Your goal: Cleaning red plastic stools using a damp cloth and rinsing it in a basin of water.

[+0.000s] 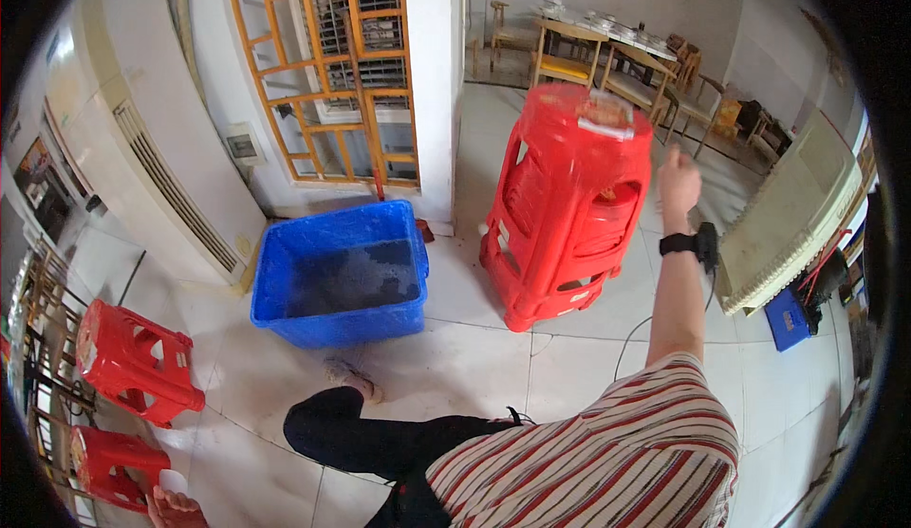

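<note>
My right hand [678,179], with a black band on its wrist, reaches forward just right of a tall stack of red plastic stools [569,215] on the tiled floor. Its fingers are curled; whether they touch the stack cannot be made out. My left hand [174,508] is low at the left edge, beside a red plastic stool [124,460] and a small white object [173,482]; its hold is unclear. Another red stool [135,361] stands just beyond. A blue plastic tub [338,325] with dark water in it sits left of the stack.
A large pale panel [797,208] leans at the right, near a blue container [786,319]. A thin cable [626,343] crosses the floor. Wooden chairs [569,51] surround a laid table at the back. A white cabinet [171,172] and a wooden lattice [341,129] stand at the left.
</note>
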`<state>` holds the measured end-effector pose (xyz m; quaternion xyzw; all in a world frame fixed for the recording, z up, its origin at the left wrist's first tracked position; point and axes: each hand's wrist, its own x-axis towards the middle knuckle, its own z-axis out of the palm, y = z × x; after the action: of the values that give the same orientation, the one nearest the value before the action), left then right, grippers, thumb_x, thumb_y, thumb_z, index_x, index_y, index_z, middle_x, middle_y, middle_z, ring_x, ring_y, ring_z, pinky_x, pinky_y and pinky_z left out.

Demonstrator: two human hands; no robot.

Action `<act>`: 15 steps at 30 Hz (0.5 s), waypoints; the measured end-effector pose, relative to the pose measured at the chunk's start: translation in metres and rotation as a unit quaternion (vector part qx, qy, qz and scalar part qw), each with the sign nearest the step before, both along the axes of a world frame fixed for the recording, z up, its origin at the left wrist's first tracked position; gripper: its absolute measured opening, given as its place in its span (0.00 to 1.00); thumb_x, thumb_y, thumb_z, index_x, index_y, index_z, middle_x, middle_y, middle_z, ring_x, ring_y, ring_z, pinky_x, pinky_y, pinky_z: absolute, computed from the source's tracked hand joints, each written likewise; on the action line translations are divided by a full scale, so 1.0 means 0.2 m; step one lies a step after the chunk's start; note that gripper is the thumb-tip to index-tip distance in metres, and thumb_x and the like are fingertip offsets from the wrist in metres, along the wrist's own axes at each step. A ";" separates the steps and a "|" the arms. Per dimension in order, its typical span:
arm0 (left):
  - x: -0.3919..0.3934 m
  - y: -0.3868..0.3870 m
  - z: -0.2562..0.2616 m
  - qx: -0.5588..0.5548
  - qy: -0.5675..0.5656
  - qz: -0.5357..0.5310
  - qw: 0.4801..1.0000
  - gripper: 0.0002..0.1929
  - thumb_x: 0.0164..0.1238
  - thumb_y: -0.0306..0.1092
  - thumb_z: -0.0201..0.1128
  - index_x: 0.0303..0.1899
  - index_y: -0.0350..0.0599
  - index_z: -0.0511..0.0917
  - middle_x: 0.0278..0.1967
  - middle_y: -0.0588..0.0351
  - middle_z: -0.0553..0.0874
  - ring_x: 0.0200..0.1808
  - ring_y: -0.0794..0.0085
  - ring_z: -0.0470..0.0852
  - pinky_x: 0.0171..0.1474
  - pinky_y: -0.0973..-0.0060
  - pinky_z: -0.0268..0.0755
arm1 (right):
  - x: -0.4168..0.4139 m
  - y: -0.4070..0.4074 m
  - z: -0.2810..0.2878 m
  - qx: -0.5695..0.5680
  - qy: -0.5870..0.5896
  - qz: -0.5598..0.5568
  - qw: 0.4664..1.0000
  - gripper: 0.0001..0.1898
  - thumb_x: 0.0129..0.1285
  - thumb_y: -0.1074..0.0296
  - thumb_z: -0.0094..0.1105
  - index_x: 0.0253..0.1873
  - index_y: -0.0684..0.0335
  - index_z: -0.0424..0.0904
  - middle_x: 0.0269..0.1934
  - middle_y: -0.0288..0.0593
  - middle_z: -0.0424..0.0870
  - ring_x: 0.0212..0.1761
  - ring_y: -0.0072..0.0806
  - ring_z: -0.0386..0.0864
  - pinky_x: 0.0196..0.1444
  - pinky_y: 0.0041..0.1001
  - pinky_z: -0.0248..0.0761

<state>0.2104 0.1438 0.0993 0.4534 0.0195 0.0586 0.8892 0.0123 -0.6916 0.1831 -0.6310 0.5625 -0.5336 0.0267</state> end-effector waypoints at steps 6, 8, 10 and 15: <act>0.08 0.17 -0.26 0.000 -0.013 -0.118 0.993 0.15 0.72 0.47 0.52 0.46 0.47 0.77 0.29 0.65 0.77 0.30 0.79 0.75 0.34 0.78 0.70 | 0.20 0.44 0.36 -0.110 -0.418 0.413 0.802 0.10 0.67 0.61 0.60 0.33 0.59 0.80 0.25 0.21 0.70 0.26 0.10 0.63 0.27 0.19 0.54; -0.02 -0.08 -0.13 -0.019 0.095 0.021 0.995 0.10 0.69 0.45 0.55 0.37 0.50 0.78 0.24 0.70 0.73 0.25 0.83 0.68 0.30 0.80 0.65 | 0.32 0.58 0.29 -0.056 -0.341 0.461 0.818 0.10 0.68 0.61 0.59 0.33 0.58 0.79 0.25 0.21 0.68 0.26 0.10 0.61 0.27 0.19 0.52; -0.10 -0.15 -0.14 -0.030 0.078 0.053 0.995 0.09 0.68 0.42 0.56 0.37 0.49 0.78 0.23 0.68 0.72 0.25 0.81 0.69 0.29 0.82 0.62 | 0.49 0.77 0.19 0.017 -0.231 0.546 0.805 0.11 0.69 0.61 0.58 0.32 0.59 0.79 0.25 0.21 0.68 0.27 0.11 0.61 0.29 0.17 0.52; -0.18 -0.12 -0.27 -0.031 0.085 0.011 0.996 0.09 0.68 0.39 0.55 0.38 0.45 0.77 0.23 0.61 0.75 0.24 0.72 0.72 0.30 0.75 0.64 | 0.85 1.18 -0.23 0.161 -0.085 0.709 0.681 0.13 0.69 0.65 0.57 0.28 0.60 0.75 0.25 0.21 0.68 0.28 0.10 0.61 0.30 0.17 0.54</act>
<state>0.1735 0.1191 0.0459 0.4291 0.1016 0.0295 0.8970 0.1830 -0.4566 0.1380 -0.7793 0.0197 -0.3075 0.5457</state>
